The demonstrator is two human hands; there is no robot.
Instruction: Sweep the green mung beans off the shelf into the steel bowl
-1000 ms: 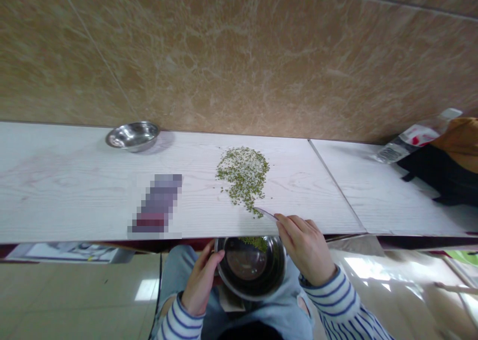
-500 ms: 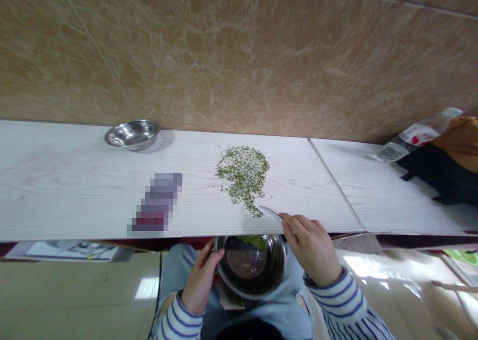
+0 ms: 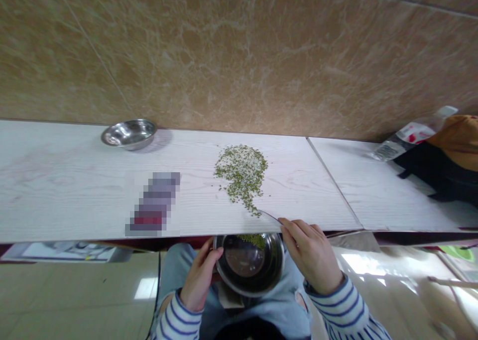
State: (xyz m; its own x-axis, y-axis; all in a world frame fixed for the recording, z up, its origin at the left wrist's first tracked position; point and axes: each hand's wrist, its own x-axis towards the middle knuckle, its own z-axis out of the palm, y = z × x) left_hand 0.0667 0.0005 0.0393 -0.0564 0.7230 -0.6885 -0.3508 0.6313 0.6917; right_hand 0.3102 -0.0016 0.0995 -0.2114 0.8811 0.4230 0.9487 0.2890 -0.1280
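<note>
A patch of small green grains that look like mung beans (image 3: pixel 242 173), with whitish bits among them, lies on the white table; a narrow tail runs toward the front edge. My right hand (image 3: pixel 311 250) is closed on a thin curved utensil (image 3: pixel 269 215), seen nearly edge-on, its exact kind unclear. The tip touches or nearly touches the tail of beans. Below the edge, my left hand (image 3: pixel 203 275) grips the left rim of a steel bowl (image 3: pixel 249 287), thumb over the rim. Some green beans (image 3: pixel 254 240) sit inside at the bowl's far side.
A second, shallow steel bowl (image 3: pixel 129 135) stands at the back left by the wall. A blurred-out flat object (image 3: pixel 157 200) lies left of the beans. To the right are a plastic bottle (image 3: pixel 405 138) and a black and brown bag (image 3: pixel 444 166). The table's front edge (image 3: pixel 194 235) passes above my lap.
The utensil's tip drew back right from the bean tail, then came down left to its end again. My left hand and the bowl stay in place. The view shifts slightly.
</note>
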